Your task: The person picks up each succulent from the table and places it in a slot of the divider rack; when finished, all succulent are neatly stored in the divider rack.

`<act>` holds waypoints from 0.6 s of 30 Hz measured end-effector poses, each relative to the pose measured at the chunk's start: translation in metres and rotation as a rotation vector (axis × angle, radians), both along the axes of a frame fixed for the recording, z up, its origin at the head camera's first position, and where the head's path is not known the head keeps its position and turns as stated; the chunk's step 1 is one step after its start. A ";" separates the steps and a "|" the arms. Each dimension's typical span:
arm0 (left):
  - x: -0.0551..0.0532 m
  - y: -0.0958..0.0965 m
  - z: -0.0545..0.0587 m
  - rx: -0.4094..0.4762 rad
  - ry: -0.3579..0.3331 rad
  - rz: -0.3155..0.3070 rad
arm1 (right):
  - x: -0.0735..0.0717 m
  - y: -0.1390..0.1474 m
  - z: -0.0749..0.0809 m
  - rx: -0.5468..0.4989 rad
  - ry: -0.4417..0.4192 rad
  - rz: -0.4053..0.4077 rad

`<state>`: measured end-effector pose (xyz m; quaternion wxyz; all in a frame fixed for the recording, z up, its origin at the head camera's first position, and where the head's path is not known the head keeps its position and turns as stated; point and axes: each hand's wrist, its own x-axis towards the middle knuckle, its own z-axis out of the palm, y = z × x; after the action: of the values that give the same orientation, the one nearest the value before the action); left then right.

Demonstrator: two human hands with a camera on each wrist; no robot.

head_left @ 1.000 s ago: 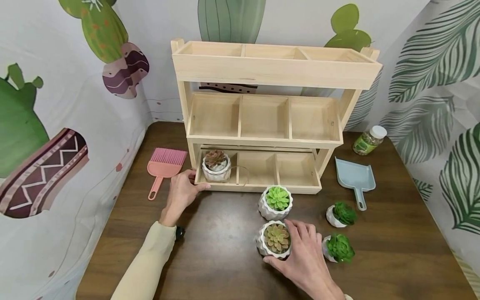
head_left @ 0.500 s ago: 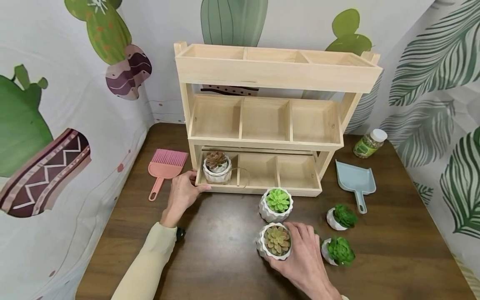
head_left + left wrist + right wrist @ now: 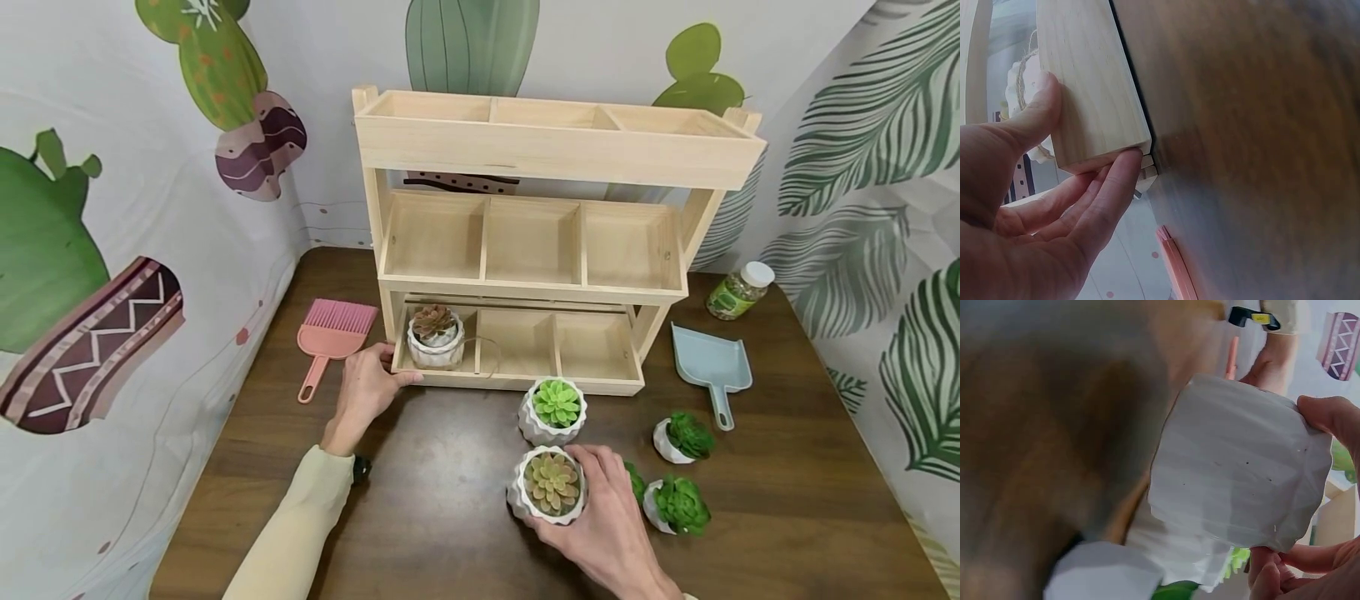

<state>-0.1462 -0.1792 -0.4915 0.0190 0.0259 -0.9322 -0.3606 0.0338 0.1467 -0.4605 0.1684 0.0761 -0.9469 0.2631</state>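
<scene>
My right hand (image 3: 609, 521) grips a white ridged pot (image 3: 1241, 465) by its rim, thumb on one side and fingers on the other. A brownish-green succulent (image 3: 553, 483) fills that pot. Just behind it stands another white pot with a bright green succulent (image 3: 556, 403). My left hand (image 3: 367, 385) holds the front left corner of the wooden shelf (image 3: 1094, 81), thumb on the front board and fingertips against the end. In the shelf's lower left compartment sits a white pot (image 3: 437, 346) with a reddish-brown succulent and twine round it.
Right of my right hand lie small potted green plants (image 3: 681, 504), one partly hidden by the hand. A blue dustpan (image 3: 711, 358) and a jar with a white lid (image 3: 739, 292) are farther back. A pink brush (image 3: 333, 337) lies left of the shelf.
My right hand and its potted succulent have shifted slightly left, and a green plant beside the hand shows more. My left hand stays at the shelf corner. The head view tilts up slightly.
</scene>
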 end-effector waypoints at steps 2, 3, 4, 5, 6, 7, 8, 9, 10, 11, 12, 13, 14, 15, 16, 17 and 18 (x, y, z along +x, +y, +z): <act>0.000 0.000 0.000 -0.003 0.007 0.000 | 0.000 -0.001 0.006 -0.013 -0.023 -0.001; 0.001 0.000 0.000 -0.002 0.009 0.001 | 0.000 -0.001 0.010 -0.018 -0.032 -0.002; 0.001 0.000 0.001 -0.003 0.012 0.001 | -0.001 -0.001 0.013 -0.024 -0.038 -0.001; 0.001 -0.001 0.001 -0.003 0.014 0.002 | -0.001 -0.001 0.016 -0.028 -0.044 0.000; 0.002 0.000 0.001 -0.003 0.016 0.000 | -0.002 -0.001 0.019 -0.030 -0.045 0.002; 0.002 0.000 0.002 -0.003 0.017 0.000 | -0.004 -0.001 0.022 -0.032 -0.044 0.004; 0.001 -0.001 0.002 -0.004 0.019 0.001 | -0.005 -0.001 0.026 -0.036 -0.043 0.006; 0.001 0.000 0.002 -0.004 0.019 -0.001 | -0.007 -0.001 0.029 -0.041 -0.040 0.009; 0.001 0.000 0.002 -0.004 0.019 -0.002 | -0.009 0.000 0.032 -0.045 -0.039 0.011; 0.001 0.000 0.002 -0.003 0.018 -0.003 | -0.011 0.000 0.035 -0.051 -0.042 0.013; 0.001 0.000 0.001 -0.003 0.017 -0.004 | -0.013 0.001 0.039 -0.055 -0.040 0.015; 0.000 0.000 0.001 -0.002 0.015 -0.002 | -0.016 0.001 0.042 -0.058 -0.037 0.016; 0.000 0.000 0.001 0.000 0.013 -0.002 | -0.018 0.001 0.045 -0.062 -0.036 0.016; 0.000 0.000 0.002 0.001 0.009 -0.002 | -0.021 0.001 0.048 -0.063 -0.032 0.017; 0.000 0.000 0.002 0.003 0.007 -0.001 | -0.024 0.001 0.051 -0.065 -0.032 0.015; 0.000 0.000 0.002 0.003 0.006 -0.003 | -0.027 0.001 0.054 -0.065 -0.031 0.015; 0.000 0.000 0.002 0.004 0.007 -0.005 | -0.030 0.001 0.057 -0.068 -0.026 0.015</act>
<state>-0.1462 -0.1794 -0.4897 0.0215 0.0225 -0.9314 -0.3626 0.0033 0.1480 -0.4031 0.1566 0.0741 -0.9390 0.2972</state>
